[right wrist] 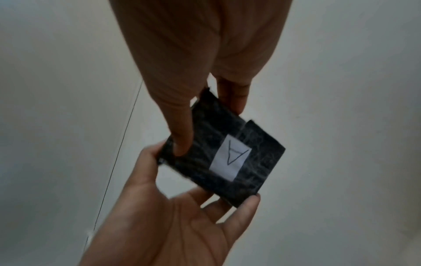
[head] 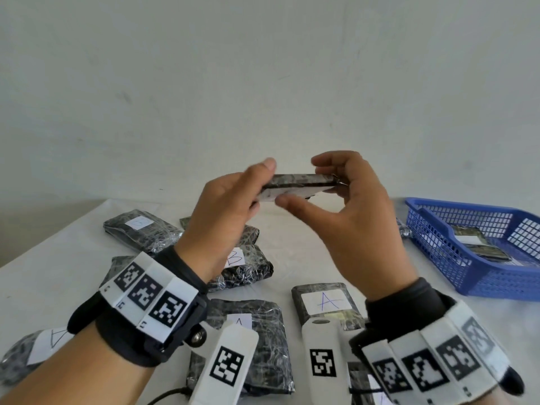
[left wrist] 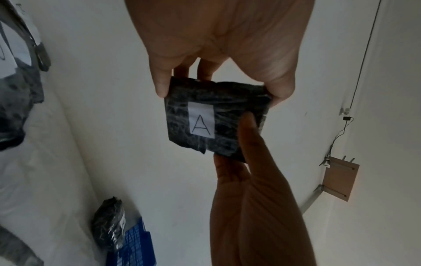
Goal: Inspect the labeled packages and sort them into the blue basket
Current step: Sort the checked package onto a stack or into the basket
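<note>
A flat dark wrapped package [head: 298, 182] is held edge-on above the table between both hands. Its white label with the letter A [left wrist: 201, 122] faces away from the head camera and shows in both wrist views. My left hand [head: 263, 185] pinches the package's left end, thumb on top. My right hand [head: 304, 182] pinches the right end, its thumb [right wrist: 182, 144] lying across the labelled face [right wrist: 227, 158]. The blue basket [head: 438, 226] stands on the table at the right, holding flat packages [head: 479, 247].
Several dark wrapped packages lie on the white table [head: 43, 287] under my hands: one marked B [head: 236, 257], one marked A [head: 324, 302], one at the back left [head: 140, 229], one near my left wrist [head: 254, 346]. A plain wall rises behind.
</note>
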A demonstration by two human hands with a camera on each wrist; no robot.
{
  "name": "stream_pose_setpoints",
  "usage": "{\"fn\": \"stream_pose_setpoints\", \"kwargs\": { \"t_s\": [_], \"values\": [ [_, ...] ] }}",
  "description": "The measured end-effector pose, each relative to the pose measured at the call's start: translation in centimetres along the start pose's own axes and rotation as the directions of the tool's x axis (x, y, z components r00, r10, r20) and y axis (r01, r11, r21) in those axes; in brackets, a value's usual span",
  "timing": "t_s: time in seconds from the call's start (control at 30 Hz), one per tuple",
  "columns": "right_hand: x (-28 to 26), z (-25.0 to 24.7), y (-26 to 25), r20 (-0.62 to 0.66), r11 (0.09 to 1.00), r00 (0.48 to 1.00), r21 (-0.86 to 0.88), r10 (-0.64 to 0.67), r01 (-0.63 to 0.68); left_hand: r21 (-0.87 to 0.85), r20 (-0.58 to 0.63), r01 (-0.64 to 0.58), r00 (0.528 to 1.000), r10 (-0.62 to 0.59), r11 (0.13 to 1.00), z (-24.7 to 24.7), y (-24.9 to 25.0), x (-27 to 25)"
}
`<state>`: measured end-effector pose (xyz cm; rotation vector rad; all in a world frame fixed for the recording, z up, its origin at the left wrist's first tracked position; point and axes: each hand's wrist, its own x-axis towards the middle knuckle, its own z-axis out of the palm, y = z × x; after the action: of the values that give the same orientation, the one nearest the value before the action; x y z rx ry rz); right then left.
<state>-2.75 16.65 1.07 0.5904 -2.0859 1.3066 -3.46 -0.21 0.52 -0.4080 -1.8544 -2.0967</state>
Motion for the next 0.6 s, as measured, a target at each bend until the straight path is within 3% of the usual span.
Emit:
{"fn": "stream_pose_setpoints", "kwargs": {
  "t_s": [0.13, 0.2, 0.27, 0.37, 0.6],
  "values": [
    [0.0, -0.1, 0.0, 0.118, 0.951, 0.983, 0.257, 0.144, -0.17, -0.048, 0.015, 0.003, 1.0, -0.002, 0.999, 0.4, 0.3, -0.3],
    [-0.3, 0.5, -0.2, 0.138, 0.94, 0.983, 0.303, 0.12, -0.157, -0.039, 0.059, -0.006, 0.998, 0.008, 0.999, 0.8, 0.2, -0.6],
    [-0.3, 0.6, -0.3, 0.111, 0.938, 0.991, 0.328, 0.079, -0.112, -0.025, 0.089, -0.051, 0.995, 0.053, 0.998, 1.0, 0.1, -0.7],
    [-0.2, 0.6, -0.4, 0.118, 0.926, 0.986, 0.347, 0.114, -0.148, -0.003, 0.103, -0.107, 0.989, 0.107, 0.994, 1.1, 0.2, -0.7],
    [-0.3, 0.7, 0.0, 0.127, 0.924, 0.978, 0.324, 0.168, -0.201, -0.049, 0.168, -0.093, 0.981, 0.1, 0.994, 0.9, 0.3, -0.8]
  ]
}}
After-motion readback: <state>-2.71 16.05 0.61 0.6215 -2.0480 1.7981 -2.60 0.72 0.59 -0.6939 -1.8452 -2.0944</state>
